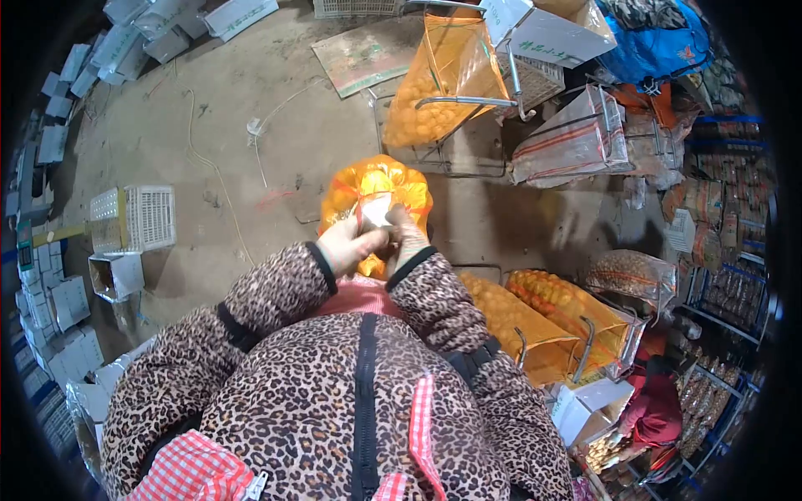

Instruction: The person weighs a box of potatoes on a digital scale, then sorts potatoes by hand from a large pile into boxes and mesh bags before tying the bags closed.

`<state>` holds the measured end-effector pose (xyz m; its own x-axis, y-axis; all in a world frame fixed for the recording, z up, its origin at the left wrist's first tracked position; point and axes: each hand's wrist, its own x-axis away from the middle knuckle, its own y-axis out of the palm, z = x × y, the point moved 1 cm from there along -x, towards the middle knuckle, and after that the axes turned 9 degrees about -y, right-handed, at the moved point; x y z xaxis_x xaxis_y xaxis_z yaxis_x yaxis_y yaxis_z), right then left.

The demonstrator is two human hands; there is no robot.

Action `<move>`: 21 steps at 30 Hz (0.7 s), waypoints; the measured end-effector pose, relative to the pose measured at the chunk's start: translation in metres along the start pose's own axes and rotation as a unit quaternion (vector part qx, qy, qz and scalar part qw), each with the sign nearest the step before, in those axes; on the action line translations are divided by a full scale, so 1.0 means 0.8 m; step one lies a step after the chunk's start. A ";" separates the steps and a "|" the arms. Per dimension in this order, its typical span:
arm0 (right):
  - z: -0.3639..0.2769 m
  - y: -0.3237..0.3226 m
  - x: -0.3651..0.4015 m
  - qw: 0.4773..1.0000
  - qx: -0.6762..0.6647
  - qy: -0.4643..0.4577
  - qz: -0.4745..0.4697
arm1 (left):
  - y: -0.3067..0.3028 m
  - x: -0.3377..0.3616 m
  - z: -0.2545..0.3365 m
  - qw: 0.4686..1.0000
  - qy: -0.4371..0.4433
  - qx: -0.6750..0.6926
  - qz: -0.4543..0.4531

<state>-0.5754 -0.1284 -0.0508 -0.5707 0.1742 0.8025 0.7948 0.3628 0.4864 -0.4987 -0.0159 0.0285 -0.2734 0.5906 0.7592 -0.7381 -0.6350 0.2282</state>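
Note:
An orange mesh bag (341, 194) full of round yellow-orange produce stands on the floor right in front of me. Both hands meet over its near top side. My left hand (349, 247) has its fingers closed at the bag's top, beside a bright white patch. My right hand (404, 237) is pressed against it, fingers bent inward at the same spot. What the fingers pinch is too small and glaring to make out. Leopard-print sleeves with black cuffs cover both arms.
An orange net bag (434, 92) hangs on a metal frame ahead. More filled bags (535, 309) lie at the right. White crates (150, 217) and boxes line the left. A person in red (656, 409) is at the lower right. Thin cords lie on the floor.

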 end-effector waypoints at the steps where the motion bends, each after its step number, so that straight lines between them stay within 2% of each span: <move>1: -0.011 0.003 0.019 0.998 0.058 -0.029 0.009 | -0.014 -0.055 -0.057 0.999 0.010 0.030 -0.016; 2: -0.024 0.019 0.049 0.991 0.115 -0.060 0.015 | -0.012 -0.065 -0.062 0.997 0.001 0.015 0.069; 3: -0.030 0.035 0.073 0.988 0.139 -0.057 0.040 | -0.005 -0.061 -0.053 0.996 -0.024 0.085 0.001; 4: -0.030 0.034 0.071 0.993 0.075 -0.089 -0.013 | -0.001 -0.056 -0.044 0.985 -0.051 0.150 -0.067; 5: -0.029 0.019 0.055 0.994 0.074 -0.070 -0.039 | -0.003 -0.068 -0.062 0.991 -0.042 0.102 -0.080; 6: -0.032 0.009 0.038 0.994 0.073 -0.051 -0.068 | -0.010 -0.081 -0.074 0.982 -0.058 0.108 -0.145; 8: -0.033 0.024 0.023 0.994 0.032 -0.080 -0.065 | -0.005 -0.072 -0.061 0.945 -0.071 0.254 -0.193; 10: -0.051 0.023 0.019 0.990 0.038 -0.109 -0.080 | -0.003 -0.081 -0.060 0.946 -0.084 0.248 -0.193; 11: -0.074 0.035 0.040 0.988 0.117 -0.072 -0.074 | -0.003 -0.086 -0.057 0.946 -0.092 0.243 -0.195; 12: -0.087 0.007 0.010 0.913 0.348 -0.138 -0.160 | -0.011 -0.090 -0.051 0.962 -0.086 0.184 -0.180; 13: -0.106 0.002 0.009 0.841 0.494 -0.188 -0.118 | -0.024 -0.091 -0.038 0.975 -0.080 0.125 -0.164; 14: -0.121 -0.003 0.012 0.744 0.623 -0.230 -0.073 | -0.034 -0.086 -0.023 0.984 -0.074 0.064 -0.148; 16: -0.134 -0.014 0.009 0.542 0.748 -0.377 -0.059 | -0.047 -0.074 0.007 0.994 -0.083 0.033 -0.070; 17: -0.129 -0.013 0.011 0.560 0.746 -0.346 -0.107 | -0.047 -0.072 0.006 0.995 -0.078 0.010 -0.063; 18: -0.116 -0.004 0.006 0.558 0.769 -0.273 -0.148 | -0.046 -0.068 0.005 0.996 -0.074 -0.014 -0.057; 20: -0.059 -0.033 -0.036 0.503 0.764 -0.324 -0.243 | -0.043 -0.068 0.012 0.995 -0.080 0.010 -0.054; 21: -0.050 -0.037 -0.041 0.537 0.730 -0.340 -0.251 | -0.045 -0.073 0.013 0.995 -0.082 0.028 -0.057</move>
<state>-0.5720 -0.1816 -0.0776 -0.9755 -0.1669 0.1433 -0.2199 0.7657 -0.6045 -0.4498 -0.0322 -0.0177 -0.0824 0.5741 0.8146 -0.7219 -0.5979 0.3484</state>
